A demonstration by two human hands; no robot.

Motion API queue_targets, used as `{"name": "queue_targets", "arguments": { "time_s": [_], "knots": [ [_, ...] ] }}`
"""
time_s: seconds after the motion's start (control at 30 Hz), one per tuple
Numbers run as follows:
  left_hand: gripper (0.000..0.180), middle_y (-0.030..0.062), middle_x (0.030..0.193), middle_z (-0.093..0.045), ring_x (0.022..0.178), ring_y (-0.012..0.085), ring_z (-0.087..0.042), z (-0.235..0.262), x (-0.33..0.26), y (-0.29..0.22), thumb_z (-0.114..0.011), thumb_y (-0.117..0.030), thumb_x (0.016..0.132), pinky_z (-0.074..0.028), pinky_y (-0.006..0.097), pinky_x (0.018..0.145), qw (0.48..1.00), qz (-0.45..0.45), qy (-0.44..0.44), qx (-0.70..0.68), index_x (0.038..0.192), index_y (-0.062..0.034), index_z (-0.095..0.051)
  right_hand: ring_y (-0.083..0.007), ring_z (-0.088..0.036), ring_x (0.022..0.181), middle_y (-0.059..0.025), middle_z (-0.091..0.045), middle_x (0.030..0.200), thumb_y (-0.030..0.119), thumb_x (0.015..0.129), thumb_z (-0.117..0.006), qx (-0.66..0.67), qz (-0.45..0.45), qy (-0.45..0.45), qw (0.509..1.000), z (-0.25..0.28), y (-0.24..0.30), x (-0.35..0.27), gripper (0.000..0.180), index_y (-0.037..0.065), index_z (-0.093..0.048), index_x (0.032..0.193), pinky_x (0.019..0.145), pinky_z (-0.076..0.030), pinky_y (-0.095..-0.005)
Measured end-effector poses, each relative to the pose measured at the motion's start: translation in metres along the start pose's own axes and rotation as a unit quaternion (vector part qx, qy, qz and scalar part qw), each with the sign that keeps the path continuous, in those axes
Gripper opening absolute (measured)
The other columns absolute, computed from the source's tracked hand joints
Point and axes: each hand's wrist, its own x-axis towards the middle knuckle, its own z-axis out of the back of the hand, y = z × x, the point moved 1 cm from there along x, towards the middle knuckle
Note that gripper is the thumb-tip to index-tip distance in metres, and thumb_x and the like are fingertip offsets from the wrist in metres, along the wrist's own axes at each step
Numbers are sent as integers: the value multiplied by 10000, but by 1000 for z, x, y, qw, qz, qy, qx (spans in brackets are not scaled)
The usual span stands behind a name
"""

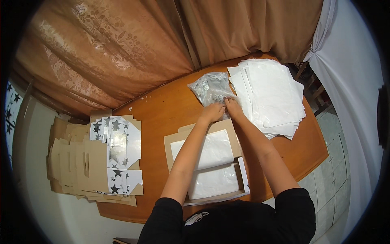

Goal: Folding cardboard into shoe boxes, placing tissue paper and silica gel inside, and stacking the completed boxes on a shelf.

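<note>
Both my arms reach forward across the table to a clear plastic bag [208,84] with greyish contents too small to make out. My left hand [213,112] is at the near edge of the bag, its fingers curled on the plastic. Just beside it my right hand [233,107] grips the bag's near right side, fingertips bent in. Between my forearms and my body stands an open cardboard box [243,175]. A white plastic sheet or pouch [215,181] lies inside it, and another white sheet [217,146] lies over its raised lid. My left forearm hides part of the box.
To the right of the bag lies a loose stack of white sheets [270,95]. Flattened brown cardboard boxes [77,162], some with a white star-printed side [118,142], are piled at the wooden table's [152,110] left end. Brown curtains [122,49] hang along the far edge.
</note>
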Motion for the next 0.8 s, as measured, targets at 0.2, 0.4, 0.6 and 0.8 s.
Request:
{"name": "queue_targets", "arguments": {
  "time_s": [0.2,0.4,0.6,0.8],
  "knots": [
    [323,172,947,-606,883,355,-566,8,-15,-2,-452,-291,870,-449,412,764,991,12,-112,-78,972,-37,-623,-336,-549,921,-175,-574,934,41,742,-520,44,-6,-22,999,22,7,0,234,-6,-510,971,763,-457,-395],
    [273,166,901,-610,823,356,-568,42,-55,-14,-450,-241,881,-448,430,682,955,18,-276,-110,871,-36,-630,-130,-534,620,-91,-619,747,81,793,-635,410,-186,-151,880,119,62,-22,226,-35,-603,983,601,-446,-248],
    [208,122,931,-592,874,241,-567,65,-152,-23,-488,-150,882,-458,302,747,876,34,-417,-242,957,-13,-624,-100,-582,716,-65,-628,802,99,812,-625,532,-117,237,804,173,171,-100,271,-41,-582,1041,646,-467,-223],
    [358,129,1088,-527,930,182,-538,48,-261,0,-557,-156,854,-463,289,764,815,165,-483,-274,1173,-10,-486,-153,-585,846,-122,-588,1046,233,796,-647,413,-45,222,882,151,181,-141,421,32,-543,1151,709,-481,-293]
  ]
}}
